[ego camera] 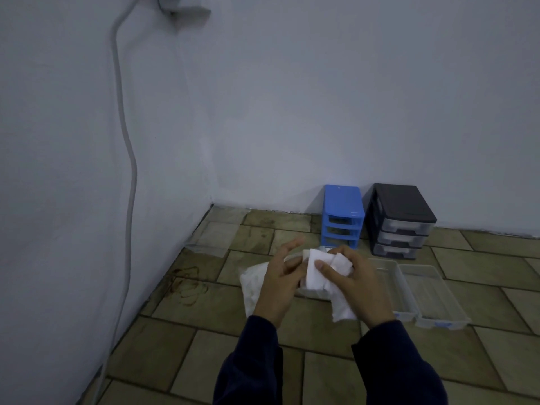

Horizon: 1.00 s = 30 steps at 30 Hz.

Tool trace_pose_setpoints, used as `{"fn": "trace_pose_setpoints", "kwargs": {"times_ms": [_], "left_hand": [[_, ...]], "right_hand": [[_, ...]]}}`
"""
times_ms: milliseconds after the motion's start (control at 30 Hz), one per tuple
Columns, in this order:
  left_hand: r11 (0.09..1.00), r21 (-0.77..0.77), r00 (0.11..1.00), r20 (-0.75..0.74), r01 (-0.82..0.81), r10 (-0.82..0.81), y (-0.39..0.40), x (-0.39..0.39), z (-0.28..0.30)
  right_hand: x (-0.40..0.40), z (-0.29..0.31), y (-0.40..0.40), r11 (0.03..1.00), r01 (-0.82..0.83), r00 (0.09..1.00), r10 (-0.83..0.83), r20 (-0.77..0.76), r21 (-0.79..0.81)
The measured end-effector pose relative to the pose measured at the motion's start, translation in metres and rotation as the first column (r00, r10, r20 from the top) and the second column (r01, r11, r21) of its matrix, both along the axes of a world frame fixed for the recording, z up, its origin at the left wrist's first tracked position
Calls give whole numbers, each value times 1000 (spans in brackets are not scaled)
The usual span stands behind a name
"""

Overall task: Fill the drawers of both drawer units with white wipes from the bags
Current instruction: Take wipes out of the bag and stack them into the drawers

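— Where are the wipes right now?

— A small stack of white wipes [320, 268] sits in my right hand [358, 283]; my thumb presses across the top and my fingers [347, 252] curl round the far edge, pinching it.

— And your left hand?

— My left hand [282, 283] is just at nine o'clock of the stack, fingers spread and mostly straight, the tips touching its near left edge.

— What lies beneath?

— A clear bag of wipes [252, 285] on the floor, showing at eight o'clock under my left hand, and another white bundle [343, 309] at five o'clock under my right wrist.

— The drawers?

— Two clear drawers [420, 290] lie pulled out on the tiled floor [187, 331] at three o'clock, side by side. The blue drawer unit [343, 214] stands at twelve o'clock against the wall, the black drawer unit [400, 220] just beside it at one o'clock.
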<state>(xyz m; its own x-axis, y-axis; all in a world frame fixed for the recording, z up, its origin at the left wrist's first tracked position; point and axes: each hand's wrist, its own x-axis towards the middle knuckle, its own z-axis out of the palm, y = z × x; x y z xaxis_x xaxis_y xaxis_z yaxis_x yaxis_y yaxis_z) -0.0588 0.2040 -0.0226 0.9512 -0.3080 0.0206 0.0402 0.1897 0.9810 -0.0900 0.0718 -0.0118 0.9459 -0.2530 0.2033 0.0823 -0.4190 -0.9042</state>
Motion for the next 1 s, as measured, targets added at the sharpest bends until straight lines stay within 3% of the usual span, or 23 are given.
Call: {"fn": "trace_pose_setpoints", "kwargs": {"times_ms": [167,367,533,833,1000], "left_hand": [[998,-22,998,-35,-61,60,-3,3,0],[999,-41,997,-72,-25,22,-4,2,2],[999,-32,1000,-18,8,-8,-4,3,0],[994,-54,996,-8,-95,94,1,8,-4],[998,-49,996,-76,-50,46,-3,6,-4]], "right_hand": [[1,0,1,998,13,999,-11,39,-54],[4,-6,1,997,74,997,-74,4,-10],[6,-9,2,995,96,995,-96,10,22],[5,-9,-3,997,43,998,-40,-56,65],[6,-11,-4,994,90,996,-88,-30,69]]}}
